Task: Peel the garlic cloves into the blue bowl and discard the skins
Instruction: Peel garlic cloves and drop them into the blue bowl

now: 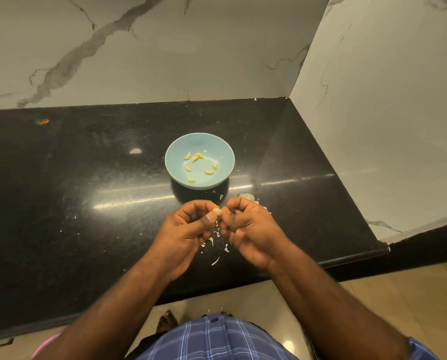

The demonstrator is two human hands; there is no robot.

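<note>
Checked blue cloth (217, 339) fills the bottom edge, closest to the lens, with bare toes (167, 320) on the pale floor just above it and two forearms reaching up from either side toward the black counter (87, 178). Moving from the left, that counter is dark and glossy, with a small orange speck (44, 121) near the marble backsplash (139, 48). Further in, the left hand (186, 229) is curled, its thumb and fingertips pinching a single garlic clove (217, 211), which looks pale and mostly bare. Beyond the hands, well apart from them toward the wall, sits the blue bowl (225, 152), upright on the counter, holding seven peeled cloves (195, 157) scattered over its bottom. Directly under and between the two hands lie loose skins (215, 260), white flakes and curls strewn on the counter near its front edge. The right hand (248, 227) is curled too, its fingertips meeting the clove from the other side as if picking at the last bit of skin; whether it has hold of a flake I cannot tell. Behind that hand a whitish lump (247, 196), possibly the rest of the garlic bulb, peeks out, mostly hidden. By my reading the work is well underway: several cloves are done, one is nearly stripped, an unknown number may remain, and none of the skins have been cleared away yet.
</note>
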